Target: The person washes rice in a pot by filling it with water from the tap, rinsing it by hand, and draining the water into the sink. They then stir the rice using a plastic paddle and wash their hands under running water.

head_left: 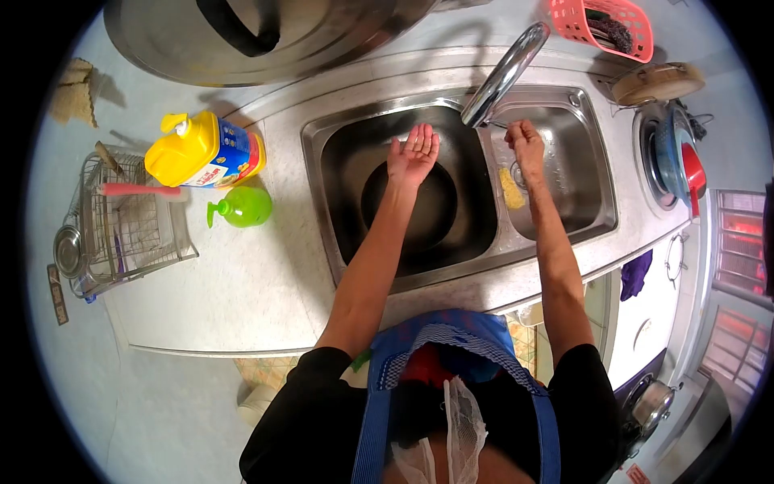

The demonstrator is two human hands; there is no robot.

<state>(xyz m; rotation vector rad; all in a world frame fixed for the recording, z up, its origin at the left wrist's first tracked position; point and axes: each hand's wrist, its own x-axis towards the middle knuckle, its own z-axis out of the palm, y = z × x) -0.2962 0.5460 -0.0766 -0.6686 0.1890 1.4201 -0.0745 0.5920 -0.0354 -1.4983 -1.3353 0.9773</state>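
Observation:
My left hand (414, 159) is held palm up over the left basin (347, 145), fingers stretched out and nothing in it. Below it, a dark round shape that looks like a pan (439, 222) lies in that basin, partly hidden by my forearm. My right hand (526, 149) is at the base of the chrome faucet (508, 73), fingers closed around the thin faucet lever (497, 124). Under my right wrist, a yellow sponge (511, 190) rests at the left side of the right basin (580, 161). I cannot make out any running water.
Left on the counter (242, 298) stand a yellow jug (189, 153), a green pump bottle (246, 207) and a wire rack (121, 226). A large metal lid (322, 40) is behind the sink. To the right are a pink basket (641, 28) and stacked bowls (677, 153).

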